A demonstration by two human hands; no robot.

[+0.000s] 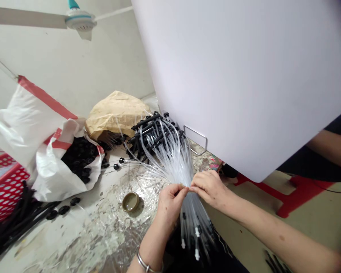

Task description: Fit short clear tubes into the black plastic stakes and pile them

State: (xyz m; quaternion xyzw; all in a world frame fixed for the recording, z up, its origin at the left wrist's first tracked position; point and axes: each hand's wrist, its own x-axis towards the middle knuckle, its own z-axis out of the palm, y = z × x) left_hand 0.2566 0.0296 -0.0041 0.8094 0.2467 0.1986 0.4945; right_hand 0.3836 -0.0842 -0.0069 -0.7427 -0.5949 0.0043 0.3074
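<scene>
- Both my hands are at the middle of the bundle of clear tubes (181,167): thumb and forefinger of my left hand (168,203) are pinched tight, and my right hand (211,186) grips from the other side, fingertips meeting.
- Something thin and tan shows between my fingertips; it is too small for me to tell what.
- The bundle lies across the right edge of the table (96,237), its black fittings (156,138) heaped toward the far edge and its white tips (197,254) hanging beyond the right edge, above dark clothing.
- If I loosen either pinch, I judge the slick tubes could fan out and the overhanging ends drag some off the edge.
- Pinching too hard could kink the tubes under my fingers.
- A few tubes splay leftward, apart from the rest; they could be left outside my hold or snag when the bundle turns.
- The small cup (130,201) stands inward from the right edge, just beside my left forearm; a swing of that elbow could tip it.
- Near the far right, the metal loop (206,144) beside the heap could catch a fitting if I pull sharply toward myself.
</scene>
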